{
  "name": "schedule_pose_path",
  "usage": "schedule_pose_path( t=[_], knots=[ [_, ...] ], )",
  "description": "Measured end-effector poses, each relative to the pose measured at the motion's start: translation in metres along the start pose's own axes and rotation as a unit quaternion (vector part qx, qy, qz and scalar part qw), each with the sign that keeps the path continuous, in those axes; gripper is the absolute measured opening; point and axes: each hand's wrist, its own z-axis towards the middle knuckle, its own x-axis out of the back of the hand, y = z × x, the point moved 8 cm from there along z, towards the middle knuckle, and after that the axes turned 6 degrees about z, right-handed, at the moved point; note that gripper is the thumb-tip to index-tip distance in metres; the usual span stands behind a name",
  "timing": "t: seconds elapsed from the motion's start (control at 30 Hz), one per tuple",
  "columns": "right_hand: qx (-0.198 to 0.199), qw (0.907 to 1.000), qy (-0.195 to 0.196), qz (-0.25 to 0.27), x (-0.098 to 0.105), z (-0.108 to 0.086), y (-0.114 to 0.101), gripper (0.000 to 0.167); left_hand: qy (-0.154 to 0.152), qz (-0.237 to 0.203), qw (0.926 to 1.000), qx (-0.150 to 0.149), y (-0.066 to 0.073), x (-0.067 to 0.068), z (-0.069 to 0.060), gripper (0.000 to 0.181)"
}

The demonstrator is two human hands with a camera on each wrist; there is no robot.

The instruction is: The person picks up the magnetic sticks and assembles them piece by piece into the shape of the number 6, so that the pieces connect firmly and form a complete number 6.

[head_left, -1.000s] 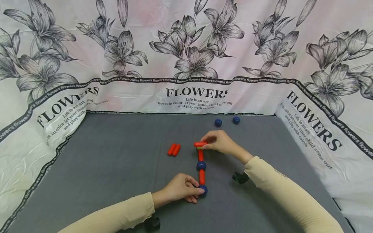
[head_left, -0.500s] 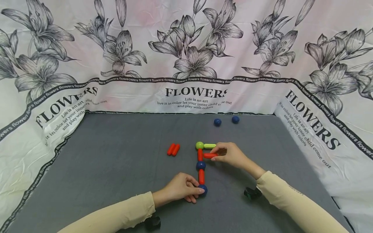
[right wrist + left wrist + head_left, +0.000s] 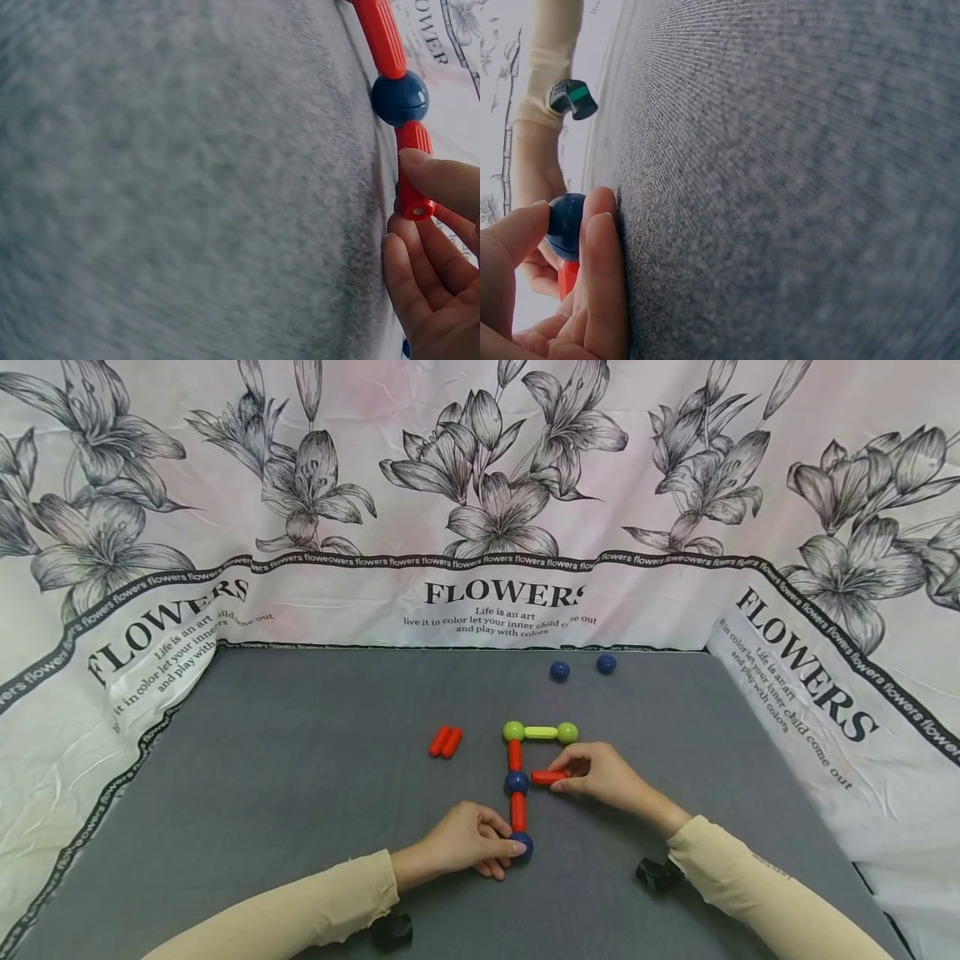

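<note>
My left hand (image 3: 467, 842) pinches the dark blue ball (image 3: 565, 225) at the near end of an upright-running chain of sticks and balls on the table. Two red sticks (image 3: 518, 811) join that ball, a middle blue ball (image 3: 517, 782) and a light green ball (image 3: 513, 731) at the far end. From the green ball a light green stick (image 3: 541, 732) runs right to a second green ball (image 3: 567, 732). Between thumb and fingers my right hand (image 3: 600, 777) holds a loose red stick (image 3: 415, 176), its tip close beside the middle blue ball; whether they touch is unclear.
Two spare red sticks (image 3: 446, 742) lie side by side left of the chain. Two blue balls (image 3: 560, 671) sit near the back edge of the grey table (image 3: 300, 760). A flower-printed cloth (image 3: 337, 602) hangs behind and along the sides.
My right hand has come toward me and rightward from over the far green ball, carrying the red stick to the middle blue ball. The green stick and second green ball are uncovered. The left hand stays put.
</note>
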Motion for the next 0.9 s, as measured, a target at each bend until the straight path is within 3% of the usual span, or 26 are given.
schedule_pose_path(
  t=[0.5,0.9],
  knots=[
    [0.007,1.0,-0.003,0.003,-0.0059,-0.0002,0.0006,0.017,-0.001,-0.001,1.0,-0.003,-0.0013,-0.0001,0.0014,0.028],
    [0.036,0.9993,0.002,-0.014,-0.0085,0.0014,-0.0026,0.017,0.004,0.0,1.0,-0.005,0.0007,-0.0005,-0.0001,0.028]
  ],
)
